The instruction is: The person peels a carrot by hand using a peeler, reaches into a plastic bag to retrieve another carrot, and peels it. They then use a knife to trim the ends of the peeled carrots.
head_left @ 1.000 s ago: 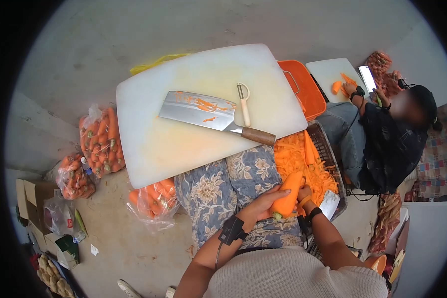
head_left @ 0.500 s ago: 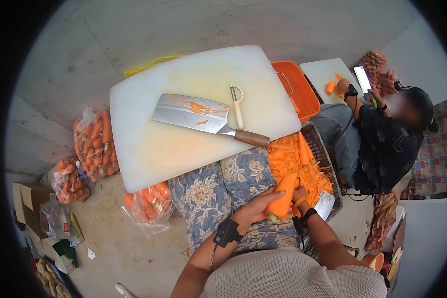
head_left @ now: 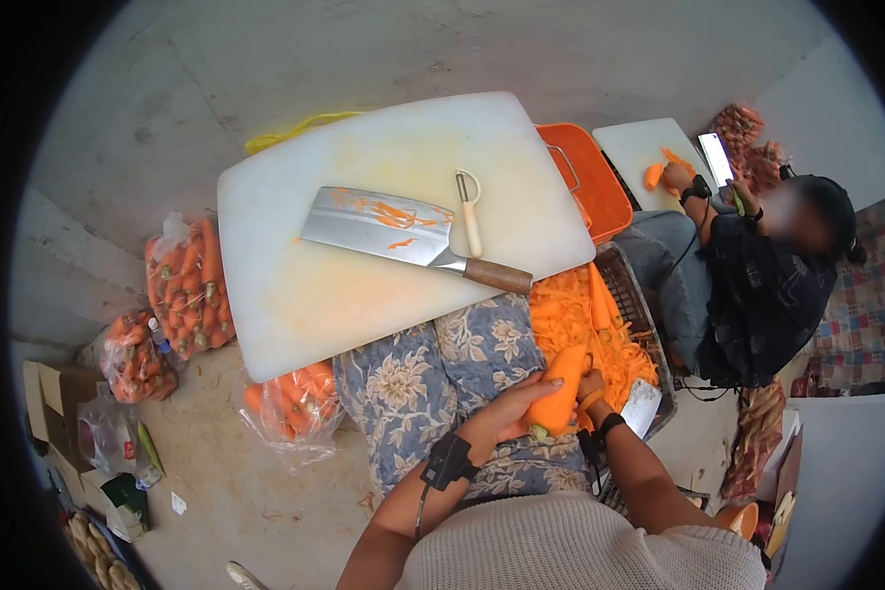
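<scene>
I have the large carrot [head_left: 560,391] above the flowered cloth [head_left: 398,388] on the legs, stem end towards me, my left grip [head_left: 519,405] closed on it. My right grip [head_left: 593,384] sits just beside it, partly hidden; I cannot tell whether it is closed. Beyond lie shavings [head_left: 563,307] in a dark crate [head_left: 631,287], and a cleaver [head_left: 379,224] and peeler [head_left: 470,216] on the cutting board [head_left: 383,305].
</scene>
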The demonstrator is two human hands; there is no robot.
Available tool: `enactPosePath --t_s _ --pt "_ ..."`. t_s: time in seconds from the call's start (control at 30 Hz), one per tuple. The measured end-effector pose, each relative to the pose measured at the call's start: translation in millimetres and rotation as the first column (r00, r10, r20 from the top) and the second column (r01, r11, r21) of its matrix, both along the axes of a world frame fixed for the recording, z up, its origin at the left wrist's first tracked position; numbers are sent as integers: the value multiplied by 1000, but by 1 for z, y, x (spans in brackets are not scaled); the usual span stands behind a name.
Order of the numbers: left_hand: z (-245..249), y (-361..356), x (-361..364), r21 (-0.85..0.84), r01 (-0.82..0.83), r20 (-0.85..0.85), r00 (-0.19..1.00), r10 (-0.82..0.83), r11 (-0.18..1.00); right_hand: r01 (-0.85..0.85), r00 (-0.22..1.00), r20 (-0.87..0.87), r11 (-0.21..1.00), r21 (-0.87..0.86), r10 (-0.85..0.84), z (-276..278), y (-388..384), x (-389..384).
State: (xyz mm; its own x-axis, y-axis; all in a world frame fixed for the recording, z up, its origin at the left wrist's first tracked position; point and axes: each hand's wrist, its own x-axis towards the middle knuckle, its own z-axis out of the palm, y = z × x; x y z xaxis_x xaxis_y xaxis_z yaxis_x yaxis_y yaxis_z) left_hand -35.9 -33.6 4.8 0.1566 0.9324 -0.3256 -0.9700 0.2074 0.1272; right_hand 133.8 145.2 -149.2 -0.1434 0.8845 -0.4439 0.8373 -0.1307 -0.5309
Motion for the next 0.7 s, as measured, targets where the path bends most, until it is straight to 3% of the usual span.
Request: enactPosePath --t_s 0.1,0.17,0.2,0.27,0.3,0.37,0.4,0.47,0.5,0.57,0.6,0.67,0.7 --pt "2 0 -1 -5 3 -13 1000 -3 1000 -1 1000 30 1000 -30 2 6 0 -2" --pt "0 1 -1 -4 1 -24 1000 -1 1000 -87 994 -33 919 384 108 34 -8 -13" --pt "-3 2 -1 14 8 -19 1000 -8 1000 -89 994 -30 920 382 109 51 -4 -21" --pt "-5 -2 1 17 33 -11 999 -33 999 -264 951 -65 903 339 303 81 7 -45" --pt "-3 -2 0 13 44 -10 999 -44 999 -251 954 -72 908 336 290 85 10 -55" --pt "0 2 -4 21 61 -27 998 -60 998 -559 774 76 622 549 628 92 19 -80" --pt "0 2 -3 -3 50 -37 998 -50 999 -547 779 69 622 560 623 91 21 -92" --pt "-1 1 -1 -24 47 -59 997 -49 999 -728 641 40 591 347 766 77 21 -114" --pt "-2 1 -1 -14 48 -54 997 -49 999 -717 650 35 597 360 759 64 17 -119" --pt "-7 1 1 -5 39 -36 999 -39 999 -797 603 287 541 270 745 38 8 -117" --pt "-8 3 0 -7 50 -40 998 -50 999 -790 612 282 550 273 739 38 12 -115" --pt "-10 1 3 38 37 -59 998 -34 999 -840 518 266 542 -21 813 41 21 -101" --pt "-9 1 3 34 46 -59 997 -44 998 -867 463 291 497 -49 837 30 26 -88"
